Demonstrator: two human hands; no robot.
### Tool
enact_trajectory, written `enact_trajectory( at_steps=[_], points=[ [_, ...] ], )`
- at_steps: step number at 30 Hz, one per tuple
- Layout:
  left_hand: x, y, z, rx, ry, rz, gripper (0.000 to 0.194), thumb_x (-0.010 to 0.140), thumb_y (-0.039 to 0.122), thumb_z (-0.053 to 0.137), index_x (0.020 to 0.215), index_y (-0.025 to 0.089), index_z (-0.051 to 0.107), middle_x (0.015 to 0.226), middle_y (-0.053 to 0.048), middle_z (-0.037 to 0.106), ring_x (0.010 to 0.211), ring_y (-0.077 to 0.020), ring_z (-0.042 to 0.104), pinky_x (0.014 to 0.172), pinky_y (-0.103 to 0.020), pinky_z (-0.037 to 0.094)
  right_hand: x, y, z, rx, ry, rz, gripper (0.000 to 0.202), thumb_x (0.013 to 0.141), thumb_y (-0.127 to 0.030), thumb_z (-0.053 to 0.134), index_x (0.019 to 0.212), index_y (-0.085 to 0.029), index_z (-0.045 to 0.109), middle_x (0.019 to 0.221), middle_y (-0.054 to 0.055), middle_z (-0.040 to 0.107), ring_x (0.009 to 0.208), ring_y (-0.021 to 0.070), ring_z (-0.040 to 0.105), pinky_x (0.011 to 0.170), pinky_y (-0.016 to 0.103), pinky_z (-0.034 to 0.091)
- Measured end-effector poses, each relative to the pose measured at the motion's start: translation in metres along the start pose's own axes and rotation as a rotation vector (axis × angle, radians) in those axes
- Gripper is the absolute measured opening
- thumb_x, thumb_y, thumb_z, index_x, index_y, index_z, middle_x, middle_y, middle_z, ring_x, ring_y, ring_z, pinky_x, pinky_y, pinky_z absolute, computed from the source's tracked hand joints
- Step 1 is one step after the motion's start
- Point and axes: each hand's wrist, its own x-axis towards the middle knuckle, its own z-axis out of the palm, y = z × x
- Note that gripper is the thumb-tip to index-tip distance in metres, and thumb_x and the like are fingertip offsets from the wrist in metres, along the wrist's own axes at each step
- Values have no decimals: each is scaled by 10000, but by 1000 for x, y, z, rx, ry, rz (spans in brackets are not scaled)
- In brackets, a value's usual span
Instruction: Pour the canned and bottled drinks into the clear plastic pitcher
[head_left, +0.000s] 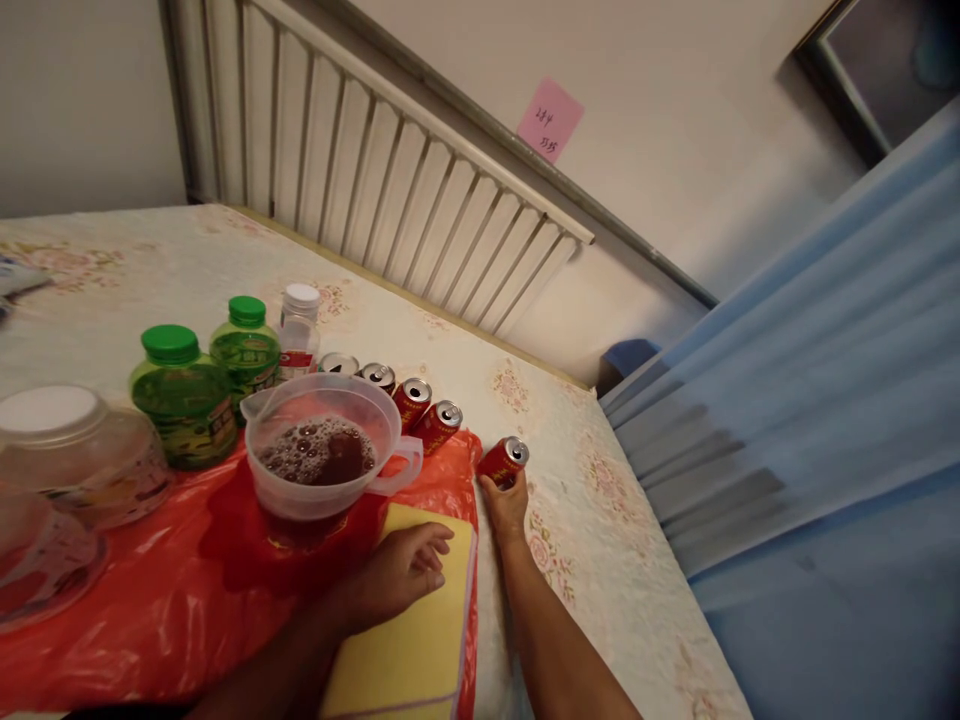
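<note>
My right hand is wrapped round the lower part of a red drink can, which stands upright on the flowered tablecloth near the right edge of a red plastic sheet. The can's top shows a dark opening. My left hand is above a folded yellow cloth, its fingers loosely bent and holding nothing. Beyond that hand stands a clear plastic measuring jug of dark, foamy liquid, its handle pointing right. Two more red cans with opened tops stand behind the jug's handle.
Green-capped bottles, a white-capped clear bottle and a wide lidded tub stand on the left. Another can top shows behind the jug. A radiator runs along the wall; a blue curtain hangs at right.
</note>
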Motion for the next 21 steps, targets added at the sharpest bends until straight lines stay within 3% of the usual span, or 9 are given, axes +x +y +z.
enact_trajectory(
  at_steps=[4,8,11,17,21],
  points=[
    [-1,-1,0,-11,7,6,490,720,262,594,1197,156,567,1072,-95,658,897,-192,623,868,-346,516,1,1,0,-14,-38,8,367,896,-350,635,1199,-149,580,1175,82,621,994,224,628,836,396,542],
    [0,-3,1,-14,14,-8,477,718,264,607,1186,179,579,1060,-77,662,890,-184,618,861,-337,519,2,2,0,-23,-37,-3,556,628,-330,797,1110,-126,609,945,50,702,872,235,638,775,331,518],
    [-1,-4,1,-15,11,-9,473,719,271,612,1182,182,583,1056,-73,664,889,-182,619,862,-335,519,3,3,0,-26,-34,-15,609,567,-324,780,1116,-129,602,938,44,705,828,222,637,767,327,505],
    [-2,0,0,-12,5,-10,490,721,288,604,1193,158,573,1075,-98,663,903,-199,629,869,-347,519,2,1,0,-17,-44,-21,650,609,-302,783,1201,-128,579,996,59,715,913,255,643,794,339,512],
    [-3,0,0,-11,7,-3,478,726,293,605,1188,172,575,1075,-95,665,907,-203,630,873,-352,517,1,-4,0,-18,-53,-20,411,846,-338,681,1198,-150,584,1139,77,651,980,235,633,821,376,538]
  ],
)
